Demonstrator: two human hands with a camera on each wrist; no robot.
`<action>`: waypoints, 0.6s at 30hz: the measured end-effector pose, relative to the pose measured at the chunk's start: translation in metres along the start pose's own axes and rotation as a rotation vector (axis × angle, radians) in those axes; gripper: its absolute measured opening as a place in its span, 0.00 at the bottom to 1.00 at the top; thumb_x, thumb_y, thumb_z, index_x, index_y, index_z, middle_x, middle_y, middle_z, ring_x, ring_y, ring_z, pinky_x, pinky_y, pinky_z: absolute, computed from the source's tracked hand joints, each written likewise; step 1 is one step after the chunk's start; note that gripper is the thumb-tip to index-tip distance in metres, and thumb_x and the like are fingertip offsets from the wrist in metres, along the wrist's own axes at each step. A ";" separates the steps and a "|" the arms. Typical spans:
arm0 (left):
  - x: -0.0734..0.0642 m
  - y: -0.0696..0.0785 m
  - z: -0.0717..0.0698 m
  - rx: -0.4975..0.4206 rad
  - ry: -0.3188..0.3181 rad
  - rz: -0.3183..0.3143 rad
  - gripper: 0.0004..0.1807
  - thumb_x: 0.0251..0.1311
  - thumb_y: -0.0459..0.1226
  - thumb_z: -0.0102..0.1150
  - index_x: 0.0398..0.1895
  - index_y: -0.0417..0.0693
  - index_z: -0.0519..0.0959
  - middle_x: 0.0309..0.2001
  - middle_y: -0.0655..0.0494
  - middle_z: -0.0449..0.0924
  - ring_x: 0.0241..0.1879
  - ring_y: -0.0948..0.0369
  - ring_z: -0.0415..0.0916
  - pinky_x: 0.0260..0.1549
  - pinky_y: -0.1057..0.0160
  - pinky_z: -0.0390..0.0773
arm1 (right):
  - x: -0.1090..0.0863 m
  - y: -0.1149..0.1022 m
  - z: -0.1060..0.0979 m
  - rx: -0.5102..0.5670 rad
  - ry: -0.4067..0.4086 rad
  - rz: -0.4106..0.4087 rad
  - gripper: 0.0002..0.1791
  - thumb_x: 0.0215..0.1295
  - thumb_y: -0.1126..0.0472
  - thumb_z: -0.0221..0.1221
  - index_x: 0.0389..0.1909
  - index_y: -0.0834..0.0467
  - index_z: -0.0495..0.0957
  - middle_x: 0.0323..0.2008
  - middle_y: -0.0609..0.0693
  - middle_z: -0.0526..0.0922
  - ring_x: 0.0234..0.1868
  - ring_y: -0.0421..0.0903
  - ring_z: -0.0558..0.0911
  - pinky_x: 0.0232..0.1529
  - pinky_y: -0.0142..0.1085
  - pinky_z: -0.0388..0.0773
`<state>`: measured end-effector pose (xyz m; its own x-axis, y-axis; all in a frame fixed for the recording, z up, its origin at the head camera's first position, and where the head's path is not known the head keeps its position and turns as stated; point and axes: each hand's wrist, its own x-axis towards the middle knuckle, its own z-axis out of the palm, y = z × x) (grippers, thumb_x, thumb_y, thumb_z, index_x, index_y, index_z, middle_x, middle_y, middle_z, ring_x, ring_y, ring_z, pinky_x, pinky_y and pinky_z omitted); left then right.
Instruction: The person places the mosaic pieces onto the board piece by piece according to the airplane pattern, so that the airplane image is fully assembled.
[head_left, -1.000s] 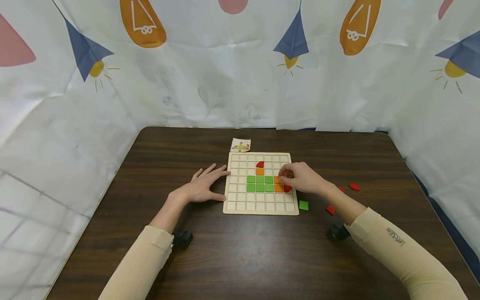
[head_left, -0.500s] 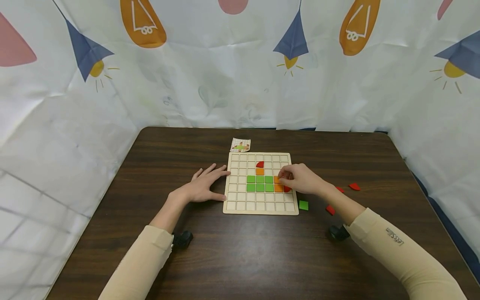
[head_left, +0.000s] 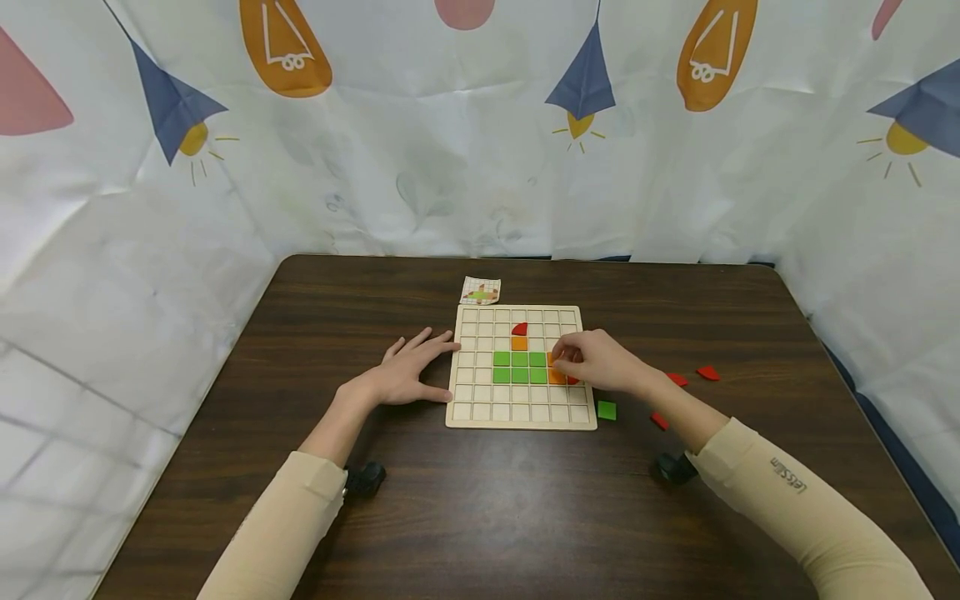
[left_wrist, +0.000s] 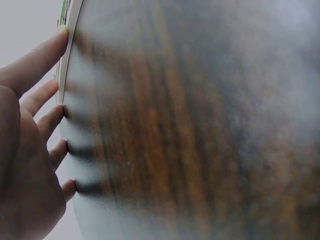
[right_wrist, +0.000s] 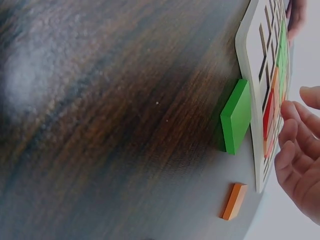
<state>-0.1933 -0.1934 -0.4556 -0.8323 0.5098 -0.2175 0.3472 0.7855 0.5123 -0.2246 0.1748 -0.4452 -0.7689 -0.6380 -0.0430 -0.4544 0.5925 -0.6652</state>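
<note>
A pale wooden grid board (head_left: pixel 517 412) lies on the table. Green square tiles (head_left: pixel 519 367) fill a block of its cells, with an orange tile (head_left: pixel 519 342) and a red rounded piece (head_left: pixel 520 329) above them. My left hand (head_left: pixel 401 377) is spread flat on the table, its thumb and index fingertips touching the board's left edge. My right hand (head_left: pixel 603 360) hovers at the board's right side, fingertips bent over orange tiles (head_left: pixel 556 377) and a partly covered red piece (head_left: pixel 573 381). In the right wrist view a gap shows between thumb (right_wrist: pixel 311 96) and fingers, with nothing visible in it.
A loose green tile (head_left: pixel 607 410) lies by the board's lower right corner. An orange piece (right_wrist: pixel 234 201) shows near the board in the right wrist view. Loose red pieces (head_left: pixel 708 373) lie farther right. A small pattern card (head_left: pixel 480 291) sits behind the board on the dark table (head_left: pixel 465 517).
My right hand has shifted slightly left and toward me over the orange tiles, now covering more of the red piece beside them. The left hand has stayed in place.
</note>
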 end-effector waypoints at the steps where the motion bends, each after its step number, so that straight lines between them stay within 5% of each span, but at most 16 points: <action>1: 0.000 0.000 0.000 -0.001 0.001 0.001 0.48 0.62 0.57 0.69 0.82 0.57 0.59 0.83 0.52 0.44 0.81 0.48 0.32 0.73 0.35 0.31 | 0.000 0.000 0.001 0.001 0.000 -0.002 0.07 0.71 0.63 0.62 0.46 0.60 0.85 0.33 0.45 0.83 0.33 0.42 0.78 0.35 0.39 0.78; 18: 0.000 -0.003 0.000 0.005 0.003 0.006 0.48 0.62 0.58 0.69 0.81 0.57 0.59 0.83 0.53 0.45 0.81 0.48 0.32 0.73 0.34 0.32 | -0.011 0.005 -0.007 -0.008 -0.003 0.030 0.06 0.70 0.63 0.64 0.44 0.60 0.84 0.32 0.45 0.84 0.34 0.43 0.80 0.37 0.39 0.80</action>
<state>-0.1943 -0.1951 -0.4574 -0.8315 0.5135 -0.2118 0.3545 0.7841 0.5093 -0.2215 0.1879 -0.4431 -0.7810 -0.6211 -0.0654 -0.4345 0.6156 -0.6574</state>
